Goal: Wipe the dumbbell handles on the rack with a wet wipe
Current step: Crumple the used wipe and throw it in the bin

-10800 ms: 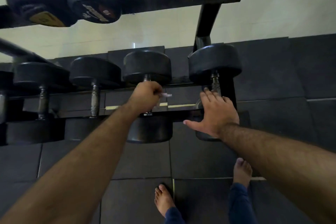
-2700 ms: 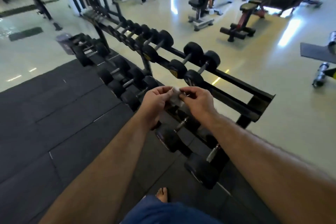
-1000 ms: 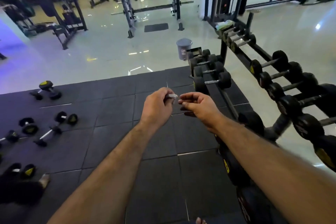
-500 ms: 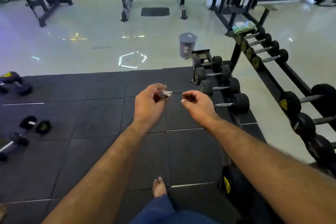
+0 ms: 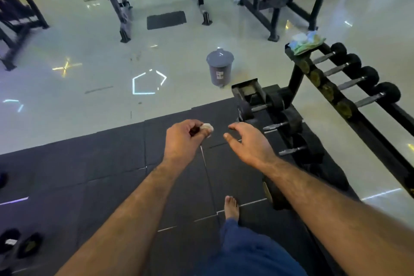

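Your left hand (image 5: pixel 182 139) pinches the balled wet wipe (image 5: pixel 207 127) at its fingertips; your right hand (image 5: pixel 248 143) hovers empty, fingers relaxed. The wipe looks soft, light and limp: unfold it before wrapping handles on the rack (image 5: pixel 356 123) beside you.

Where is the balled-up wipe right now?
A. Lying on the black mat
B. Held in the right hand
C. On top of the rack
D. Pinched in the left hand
D: the left hand pinches the crumpled wipe at its fingertips, while the right hand holds nothing.
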`<state>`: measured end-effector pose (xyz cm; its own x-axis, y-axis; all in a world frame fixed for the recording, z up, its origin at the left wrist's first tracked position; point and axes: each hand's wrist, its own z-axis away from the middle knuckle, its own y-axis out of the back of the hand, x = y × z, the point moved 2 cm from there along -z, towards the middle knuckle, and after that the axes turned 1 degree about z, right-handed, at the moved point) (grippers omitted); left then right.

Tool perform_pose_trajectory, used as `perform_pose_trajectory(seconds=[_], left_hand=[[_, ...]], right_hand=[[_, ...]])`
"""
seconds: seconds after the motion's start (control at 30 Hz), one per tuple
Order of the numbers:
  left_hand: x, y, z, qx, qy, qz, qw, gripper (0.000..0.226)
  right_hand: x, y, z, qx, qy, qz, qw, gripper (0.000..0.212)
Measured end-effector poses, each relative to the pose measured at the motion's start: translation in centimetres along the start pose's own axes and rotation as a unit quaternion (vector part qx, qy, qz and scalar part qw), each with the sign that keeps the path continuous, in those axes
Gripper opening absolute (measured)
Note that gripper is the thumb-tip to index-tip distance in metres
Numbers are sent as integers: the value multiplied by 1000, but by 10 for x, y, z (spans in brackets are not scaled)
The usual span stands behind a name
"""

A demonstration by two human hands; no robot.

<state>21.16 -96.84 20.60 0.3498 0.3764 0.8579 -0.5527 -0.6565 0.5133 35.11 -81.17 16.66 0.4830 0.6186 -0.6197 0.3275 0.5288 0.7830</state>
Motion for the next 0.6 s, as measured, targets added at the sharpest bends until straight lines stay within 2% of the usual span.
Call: perform_pose_trajectory(seconds=[0.13,0.3,0.43,0.6], left_hand=[[-2,1,-128,5,8,-10,1000,12],[-11,15,-266,6,19,-18,1000,18],[-46,25,-376,15,38,-1,999,9],[-94,38,-538,-4,29,-12,999,15]], right_hand=[[12,5,-130,4,-2,12,1000,50],[14,18,-282,-23,23,81,996,57],[18,11,-396,-43,22,114,992,61],[18,-6,-542,-38,13,131,991,60]])
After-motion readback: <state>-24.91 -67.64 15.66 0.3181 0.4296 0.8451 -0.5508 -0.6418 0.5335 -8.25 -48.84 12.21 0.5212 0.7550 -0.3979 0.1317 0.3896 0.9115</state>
